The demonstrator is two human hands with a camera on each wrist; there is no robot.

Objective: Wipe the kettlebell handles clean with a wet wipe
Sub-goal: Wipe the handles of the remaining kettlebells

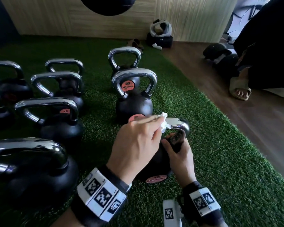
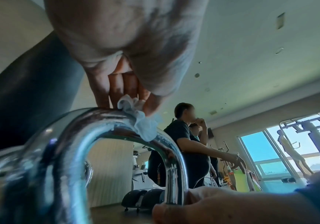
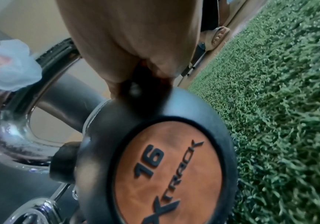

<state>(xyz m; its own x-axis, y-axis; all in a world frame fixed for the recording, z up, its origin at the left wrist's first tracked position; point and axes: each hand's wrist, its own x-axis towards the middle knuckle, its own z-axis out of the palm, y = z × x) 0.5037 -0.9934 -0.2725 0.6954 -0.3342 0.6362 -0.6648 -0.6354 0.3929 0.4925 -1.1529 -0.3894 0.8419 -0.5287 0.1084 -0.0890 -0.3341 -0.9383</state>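
The nearest black kettlebell (image 1: 156, 167), marked 16 on an orange disc (image 3: 166, 174), stands on green turf. Its chrome handle (image 1: 179, 125) arches between my hands. My left hand (image 1: 156, 124) pinches a crumpled white wet wipe (image 1: 164, 123) and presses it on the top bar of the handle (image 2: 101, 121); the wipe (image 2: 141, 122) drapes over the bar. My right hand (image 1: 179, 154) grips the right leg of the handle just above the ball. The left leg of the handle is hidden behind my left hand in the head view.
Several more chrome-handled kettlebells stand on the turf (image 1: 211, 161): a 20 (image 1: 134, 99) just behind, a 12 (image 1: 59, 122) and a large one (image 1: 31, 169) to the left. Wooden floor (image 1: 261, 128) lies to the right with a person's sandalled foot (image 1: 239, 90).
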